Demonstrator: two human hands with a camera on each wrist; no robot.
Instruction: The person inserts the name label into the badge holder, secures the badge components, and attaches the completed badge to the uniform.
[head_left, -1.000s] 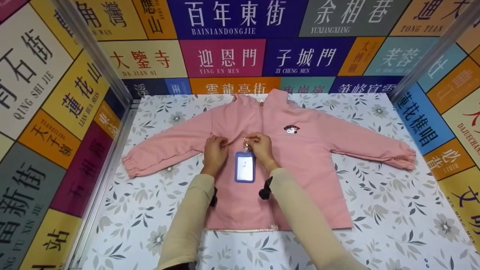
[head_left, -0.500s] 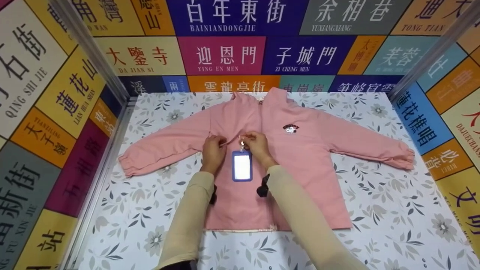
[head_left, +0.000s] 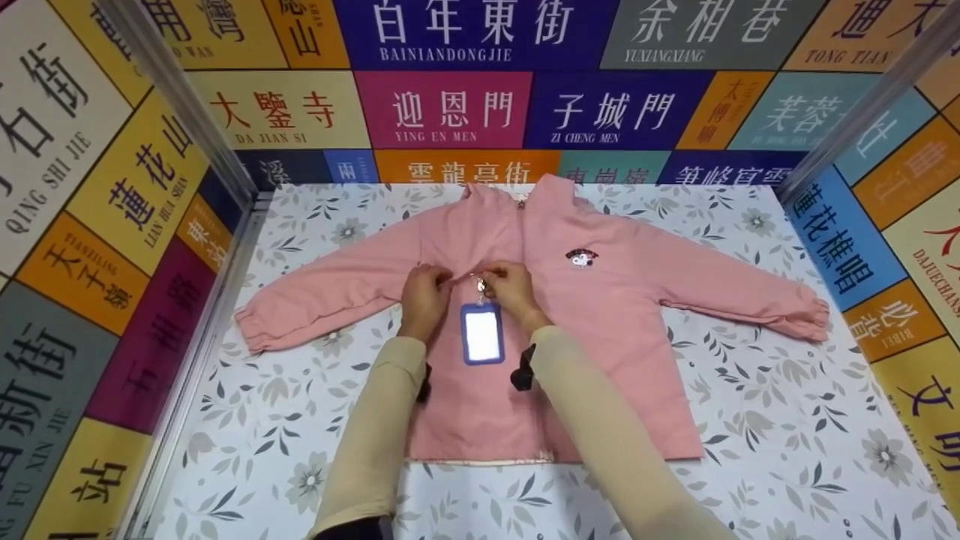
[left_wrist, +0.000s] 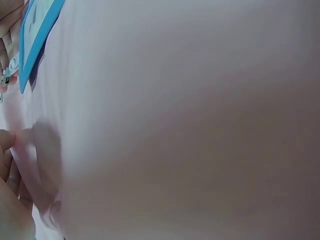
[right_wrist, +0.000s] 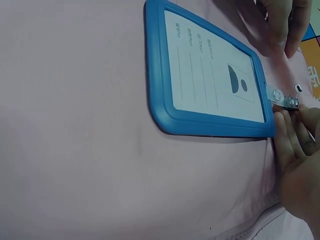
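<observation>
A pink jacket lies spread on the table, its sleeves out to both sides. On its chest my left hand pinches a fold of the cloth, which the left wrist view also shows between thumb and fingers. My right hand holds the metal clip of a blue-framed badge holder between thumb and fingers. The badge holder hangs from a clear strap toward the hem, in front of the jacket. Inside it sits a white card with printed lines and a portrait outline. The clip is close to the pinched fold; whether they touch I cannot tell.
The table wears a white cover with grey leaves and flowers. Colourful panels with street names stand behind and at both sides, joined by metal posts. A small cartoon patch marks the jacket's chest.
My right hand has shifted slightly left with the badge holder, bringing the clip nearer the fold. My left hand keeps its pinch on the cloth. The head view has also shifted a little.
</observation>
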